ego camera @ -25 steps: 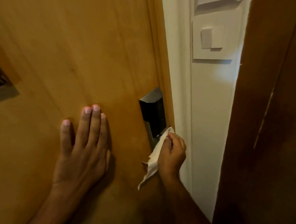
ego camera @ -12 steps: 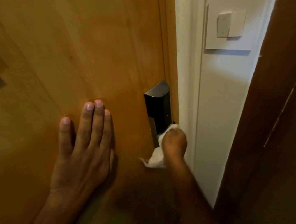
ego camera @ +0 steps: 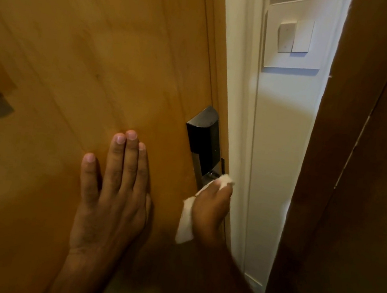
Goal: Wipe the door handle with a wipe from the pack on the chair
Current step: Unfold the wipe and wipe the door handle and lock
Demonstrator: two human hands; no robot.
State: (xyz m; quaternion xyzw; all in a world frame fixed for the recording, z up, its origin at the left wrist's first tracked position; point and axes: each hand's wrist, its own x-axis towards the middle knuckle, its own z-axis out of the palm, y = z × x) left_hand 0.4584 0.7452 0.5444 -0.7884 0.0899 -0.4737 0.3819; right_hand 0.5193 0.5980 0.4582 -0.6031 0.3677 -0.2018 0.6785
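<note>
- smooth orange-brown wooden door (ego camera: 80, 62) with faint grain; the left hand (ego camera: 111, 199) lies flat on it, fingers straight, three together and the little finger slightly apart.
- glossy black rectangular lock plate (ego camera: 204, 140), long axis upright, at the door's edge.
- the door handle is hidden under the right hand (ego camera: 211, 210), just below the plate.
- soft, crumpled white wipe (ego camera: 186, 219): right fingers clamped around it, one tail hanging down.
- flat white wall switch (ego camera: 294, 36) above.

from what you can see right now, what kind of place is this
Probably a doorway inside a home or hotel room. A wooden door carries a black electronic lock, and a white double light switch sits on the white wall beside it.
</note>
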